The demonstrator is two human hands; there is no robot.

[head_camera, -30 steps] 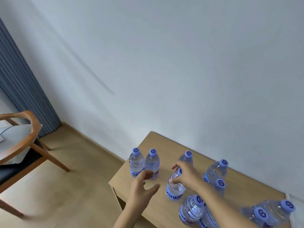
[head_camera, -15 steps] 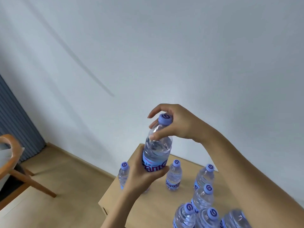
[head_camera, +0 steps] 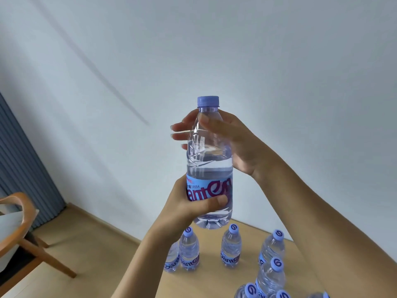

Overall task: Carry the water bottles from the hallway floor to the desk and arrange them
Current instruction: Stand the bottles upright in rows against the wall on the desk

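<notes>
Holding one bottle [head_camera: 209,168] upright and well above the desk [head_camera: 206,280], the person appears to be in the arranging step, judging by the other bottles already standing on the wood below. The left hand [head_camera: 189,208] grips the lower body, thumb [head_camera: 219,200] pressed across the label and the remaining fingers wrapped behind, out of sight. The right hand [head_camera: 232,145] cups the shoulder below the cap [head_camera: 208,101], its thumb lying on the near side of the plastic and its fingers reaching around the far side, their tips showing to the left of the neck; they look fairly straight and lightly curved, more steadying than squeezing. On the desk, two bottles [head_camera: 189,250] stand just beside each other at the left, one [head_camera: 231,248] stands alone in the middle, and a cluster [head_camera: 271,263] crowds the right and lower edge. The next move probably calls for lowering the lifted one into a free patch, perhaps the gap between the middle one and the left pair, base flat, without knocking the neighbours. Much is hidden: the right forearm covers part of the desk, the lowest bottles are cut off by the frame, and the leftmost one is half behind the left wrist, so their full count cannot be told. A chair [head_camera: 19,224] is cropped at the left edge, beside a curtain [head_camera: 23,164].
</notes>
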